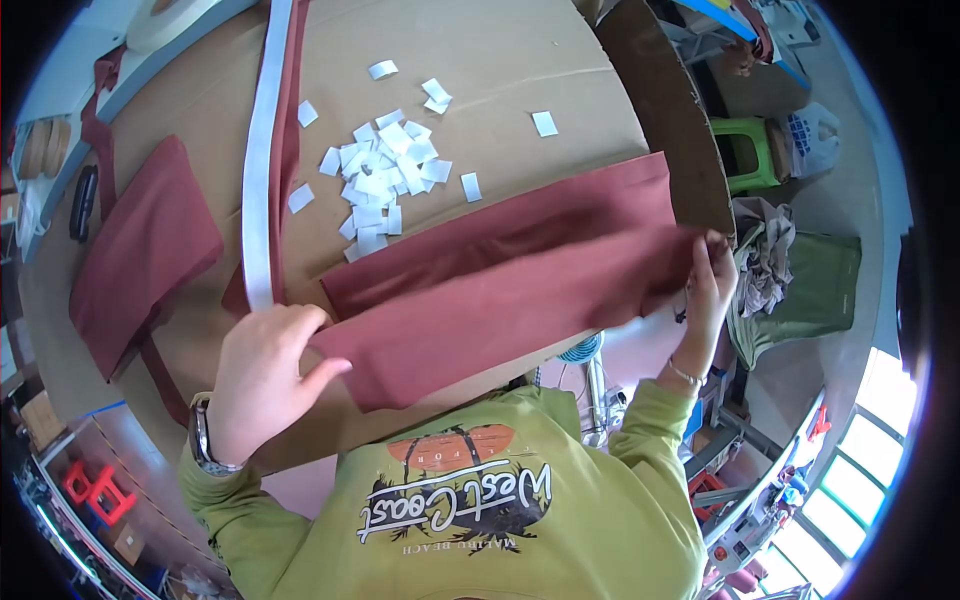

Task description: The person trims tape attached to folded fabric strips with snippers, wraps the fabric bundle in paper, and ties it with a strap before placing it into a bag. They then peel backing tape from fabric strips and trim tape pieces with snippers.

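Observation:
A folded piece of dark red fabric (480, 320) lies along the near edge of the cardboard-covered table, with its front layer lifted towards me. My right hand (712, 280) has its fingers closed on the fabric's right end. At the left end is my left hand (270, 365), its thumb stretched away from the fingers, beside the fabric's edge. Just beyond the left hand, a long white strip (262, 150) edged with red fabric runs away across the table. A loose heap of small white labels (385, 170) lies behind the fabric.
Another dark red fabric piece (150, 260) lies at the left, near a black tool (84, 203). The cardboard sheet (480, 60) has a raised flap (680, 110) at the right. Beyond it are a green stool (745, 150) and a pile of grey-and-green cloth (800, 280).

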Demonstrator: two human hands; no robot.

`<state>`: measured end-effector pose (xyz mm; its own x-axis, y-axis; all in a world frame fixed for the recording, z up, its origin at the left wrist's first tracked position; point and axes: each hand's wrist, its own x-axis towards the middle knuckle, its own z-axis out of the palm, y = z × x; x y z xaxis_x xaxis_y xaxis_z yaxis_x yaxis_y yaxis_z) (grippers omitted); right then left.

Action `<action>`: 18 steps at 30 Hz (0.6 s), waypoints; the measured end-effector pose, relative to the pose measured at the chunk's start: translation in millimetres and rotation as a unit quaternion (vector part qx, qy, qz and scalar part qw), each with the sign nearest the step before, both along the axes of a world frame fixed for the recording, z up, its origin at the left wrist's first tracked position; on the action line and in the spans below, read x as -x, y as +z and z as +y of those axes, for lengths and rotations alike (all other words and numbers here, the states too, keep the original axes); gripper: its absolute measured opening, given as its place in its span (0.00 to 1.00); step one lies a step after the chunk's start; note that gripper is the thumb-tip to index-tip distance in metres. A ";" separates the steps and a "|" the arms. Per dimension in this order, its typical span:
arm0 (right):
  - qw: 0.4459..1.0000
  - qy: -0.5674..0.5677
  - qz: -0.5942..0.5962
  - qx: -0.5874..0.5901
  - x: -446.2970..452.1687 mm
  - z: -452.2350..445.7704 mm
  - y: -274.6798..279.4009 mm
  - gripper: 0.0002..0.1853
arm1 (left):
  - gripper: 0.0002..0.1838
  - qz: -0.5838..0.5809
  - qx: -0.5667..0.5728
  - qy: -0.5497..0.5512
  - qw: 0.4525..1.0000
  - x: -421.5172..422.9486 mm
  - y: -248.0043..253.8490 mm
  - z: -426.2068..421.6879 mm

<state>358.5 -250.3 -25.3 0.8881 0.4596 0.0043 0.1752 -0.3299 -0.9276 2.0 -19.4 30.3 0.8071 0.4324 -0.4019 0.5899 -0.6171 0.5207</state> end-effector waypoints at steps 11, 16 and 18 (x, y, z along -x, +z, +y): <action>0.979 -0.027 -0.152 0.131 -34.2 60.9 -23.7 0.10 | 0.07 -0.109 -0.033 -0.001 0.994 -1.0 -20.2 15.0; 0.959 -0.047 -0.245 0.130 -20.4 76.6 -20.7 0.11 | 0.08 -0.137 -0.039 0.043 0.989 -2.0 -24.3 15.3; 0.961 -0.065 -0.256 0.086 4.3 83.4 -10.7 0.11 | 0.09 -0.138 -0.042 0.051 0.988 -2.9 -24.6 15.3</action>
